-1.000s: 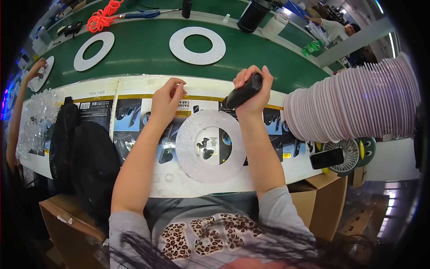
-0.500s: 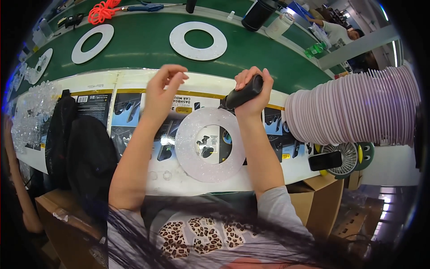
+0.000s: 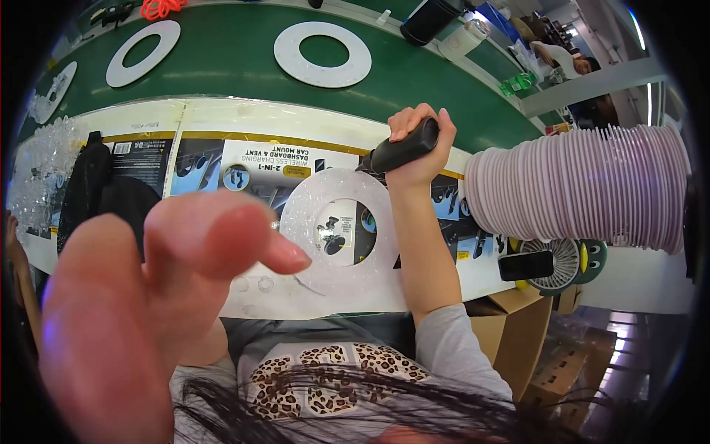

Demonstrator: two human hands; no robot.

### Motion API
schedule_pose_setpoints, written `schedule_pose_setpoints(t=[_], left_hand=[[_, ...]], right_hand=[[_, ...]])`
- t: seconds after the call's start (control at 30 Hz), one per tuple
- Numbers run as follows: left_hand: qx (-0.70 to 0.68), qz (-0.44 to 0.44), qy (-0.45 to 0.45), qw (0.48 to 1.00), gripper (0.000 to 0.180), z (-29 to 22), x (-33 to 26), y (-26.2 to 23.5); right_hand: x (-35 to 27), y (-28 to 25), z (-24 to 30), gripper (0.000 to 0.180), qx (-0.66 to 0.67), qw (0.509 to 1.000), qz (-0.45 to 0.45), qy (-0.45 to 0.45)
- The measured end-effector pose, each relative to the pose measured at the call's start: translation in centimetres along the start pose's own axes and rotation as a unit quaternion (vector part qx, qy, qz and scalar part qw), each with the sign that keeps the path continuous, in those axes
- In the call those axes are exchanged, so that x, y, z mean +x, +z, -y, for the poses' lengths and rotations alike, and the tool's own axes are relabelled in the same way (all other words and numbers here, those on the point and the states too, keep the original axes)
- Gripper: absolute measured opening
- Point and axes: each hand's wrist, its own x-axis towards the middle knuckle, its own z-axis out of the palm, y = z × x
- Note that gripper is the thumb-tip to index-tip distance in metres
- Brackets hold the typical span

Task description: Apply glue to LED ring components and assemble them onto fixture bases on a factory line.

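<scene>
My right hand [image 3: 425,140] is wrapped round the thick handle of a black tool [image 3: 399,148]; its narrow tip points down at the upper edge of a flat white ring [image 3: 303,255], and whether it touches is unclear. The ring lies on a sheet of printed packaging [image 3: 211,159], whose pictures show through the hole. My left hand [image 3: 177,274] looms large and blurred in the lower left, raised far above the table. Its fingers are bent but apart, with nothing seen in them, and it covers part of the black cloth items [image 3: 89,177].
A tall stack of pinkish-white rings [image 3: 577,189] lies at the right, with a phone [image 3: 526,266] and a small fan [image 3: 562,270] below it. More white rings [image 3: 323,81] rest on the green belt [image 3: 229,66]. Clear plastic pieces [image 3: 44,185] are heaped at the left. Cardboard boxes [image 3: 518,337] stand below.
My left hand has come up from beside the ring toward the camera, to the lower left. My right hand keeps the black tool at the ring's upper edge. The whole view has shifted slightly.
</scene>
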Motion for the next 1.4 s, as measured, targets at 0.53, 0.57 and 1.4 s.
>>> schedule_pose_setpoints(t=[0.53,0.57,1.4], left_hand=[[-0.022,-0.089,0.033,0.995,0.014,4.1,2.3,3.7],[-0.022,-0.095,0.034,0.995,0.014,5.0,4.1,2.9],[0.005,-0.232,0.058,0.971,0.021,3.8,3.5,6.8]], right_hand=[[-1.7,-1.4,3.2,0.042,-0.019,0.999,-0.018,0.03],[-1.9,-1.6,3.0,0.042,-0.022,0.999,-0.017,0.029],[-2.3,-0.8,2.4,0.045,-0.043,0.999,-0.009,0.022]])
